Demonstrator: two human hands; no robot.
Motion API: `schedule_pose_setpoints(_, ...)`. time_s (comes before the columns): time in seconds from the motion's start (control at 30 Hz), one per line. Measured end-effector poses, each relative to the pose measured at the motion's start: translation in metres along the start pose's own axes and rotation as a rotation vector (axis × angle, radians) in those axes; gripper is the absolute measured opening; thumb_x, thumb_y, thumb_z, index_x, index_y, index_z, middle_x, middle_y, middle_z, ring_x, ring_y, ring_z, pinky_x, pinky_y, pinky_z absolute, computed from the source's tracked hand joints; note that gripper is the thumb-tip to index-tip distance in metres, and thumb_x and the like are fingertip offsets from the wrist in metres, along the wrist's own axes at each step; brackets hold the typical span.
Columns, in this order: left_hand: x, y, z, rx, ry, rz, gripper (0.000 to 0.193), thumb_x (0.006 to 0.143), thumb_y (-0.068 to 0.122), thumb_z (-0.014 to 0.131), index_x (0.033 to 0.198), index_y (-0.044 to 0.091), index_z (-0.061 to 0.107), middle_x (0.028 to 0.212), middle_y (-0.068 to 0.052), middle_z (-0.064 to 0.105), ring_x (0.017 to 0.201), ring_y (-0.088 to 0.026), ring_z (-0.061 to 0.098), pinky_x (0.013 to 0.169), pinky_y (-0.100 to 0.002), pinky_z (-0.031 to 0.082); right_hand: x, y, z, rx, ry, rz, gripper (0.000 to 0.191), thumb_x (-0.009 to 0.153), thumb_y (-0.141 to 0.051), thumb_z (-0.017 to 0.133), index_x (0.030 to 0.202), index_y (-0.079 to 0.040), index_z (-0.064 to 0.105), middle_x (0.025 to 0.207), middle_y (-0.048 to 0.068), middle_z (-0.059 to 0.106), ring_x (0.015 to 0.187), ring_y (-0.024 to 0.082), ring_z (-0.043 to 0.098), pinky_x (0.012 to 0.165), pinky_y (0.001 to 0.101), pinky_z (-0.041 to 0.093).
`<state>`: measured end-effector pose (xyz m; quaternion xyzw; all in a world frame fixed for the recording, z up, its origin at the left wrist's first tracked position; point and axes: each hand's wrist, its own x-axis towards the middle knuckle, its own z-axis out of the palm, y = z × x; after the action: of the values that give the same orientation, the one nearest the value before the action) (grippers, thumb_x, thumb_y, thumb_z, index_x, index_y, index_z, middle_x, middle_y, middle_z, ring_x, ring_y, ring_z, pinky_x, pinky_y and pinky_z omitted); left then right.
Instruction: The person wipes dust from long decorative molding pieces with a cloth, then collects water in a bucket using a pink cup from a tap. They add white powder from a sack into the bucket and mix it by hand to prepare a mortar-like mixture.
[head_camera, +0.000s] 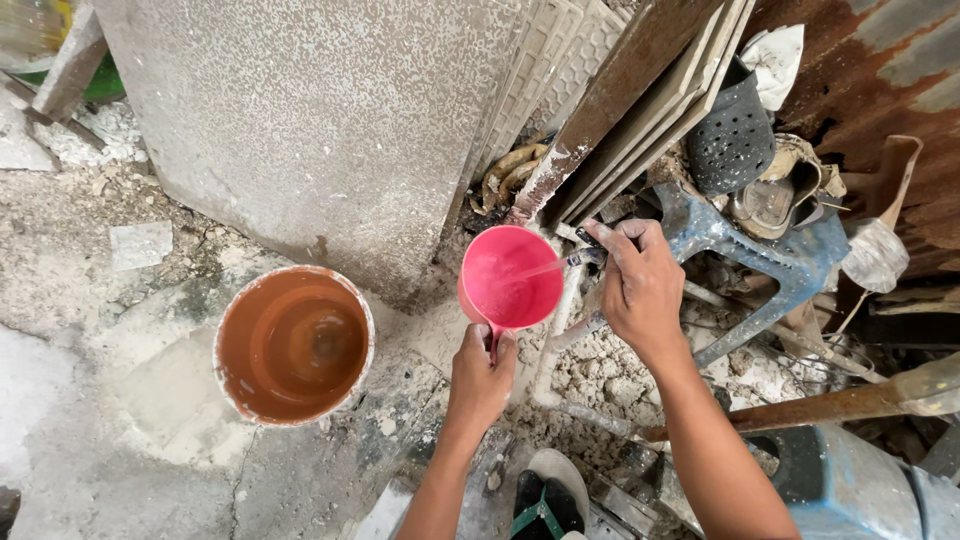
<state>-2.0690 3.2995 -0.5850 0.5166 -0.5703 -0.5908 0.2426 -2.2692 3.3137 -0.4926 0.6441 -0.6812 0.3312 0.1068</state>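
Left hand grasps the handle of the pink plastic dipper under the tap, right hand clenched on it. Thin stream runs; dipper barely filled (orange bucket, left, holds some water).

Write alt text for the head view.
A left hand holds a pink scoop by its handle under a tap that the right hand grips, water streaming in. An orange bucket stands left on the dusty floor, tiles leaning behind.
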Motion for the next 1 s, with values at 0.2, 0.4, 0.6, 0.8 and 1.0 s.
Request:
schedule_pose_setpoints(0.2, 0.0, -0.001, 0.0, 0.0, 0.022, -0.031, 0.027, 0.097, 0.025, 0.061, 0.104, -0.001, 0.058, 0.078, -0.014, 0.071, 0.065, -0.019, 0.067, 0.061, -0.038, 0.053, -0.001, 0.002, 0.001, -0.009, -0.002, 0.011, 0.042, 0.091, 0.009, 0.059, 0.124, -0.012, 0.074, 0.101, 0.009, 0.06, 0.079, 0.026, 0.062, 0.064, 0.0383, 0.048)
schedule_pose_setpoints(0.4, 0.002, -0.003, 0.0, -0.091, -0.018, -0.063, 0.024, 0.1, 0.021, 0.057, 0.107, -0.002, 0.056, 0.085, -0.014, 0.073, 0.063, -0.013, 0.067, 0.055, -0.031, 0.054, 0.0, 0.003, 0.002, 0.0, 0.009, 0.004, 0.042, 0.092, 0.009, 0.058, 0.124, -0.013, 0.074, 0.101, 0.008, 0.06, 0.076, 0.024, 0.061, 0.062, 0.0371, 0.047)
schedule_pose_setpoints(0.6, 0.002, -0.007, 0.001, -0.109, 0.03, 0.006, 0.024, 0.097, 0.02, 0.059, 0.106, -0.002, 0.058, 0.083, -0.013, 0.075, 0.063, -0.014, 0.068, 0.057, -0.033, 0.055, 0.001, 0.001, -0.001, 0.008, 0.003, 0.014, 0.043, 0.09, 0.01, 0.058, 0.124, -0.012, 0.074, 0.101, 0.009, 0.06, 0.076, 0.024, 0.061, 0.062, 0.0372, 0.047)
schedule_pose_setpoints(0.8, 0.002, -0.01, 0.0, -0.122, 0.034, 0.012, 0.024, 0.098, 0.021, 0.057, 0.104, -0.002, 0.059, 0.08, -0.011, 0.075, 0.061, -0.016, 0.069, 0.057, -0.034, 0.055, 0.001, -0.001, -0.001, 0.019, 0.008, 0.017, 0.044, 0.09, 0.011, 0.057, 0.124, -0.012, 0.074, 0.102, 0.009, 0.06, 0.077, 0.025, 0.061, 0.064, 0.0372, 0.048)
schedule_pose_setpoints(1.0, 0.002, -0.01, -0.001, -0.082, 0.042, 0.034, 0.022, 0.097, 0.02, 0.058, 0.1, -0.002, 0.06, 0.075, -0.011, 0.072, 0.06, -0.016, 0.068, 0.057, -0.035, 0.054, 0.001, 0.0, 0.001, 0.006, 0.016, 0.009, 0.044, 0.09, 0.011, 0.058, 0.123, -0.013, 0.074, 0.101, 0.009, 0.06, 0.078, 0.026, 0.061, 0.064, 0.0376, 0.048)
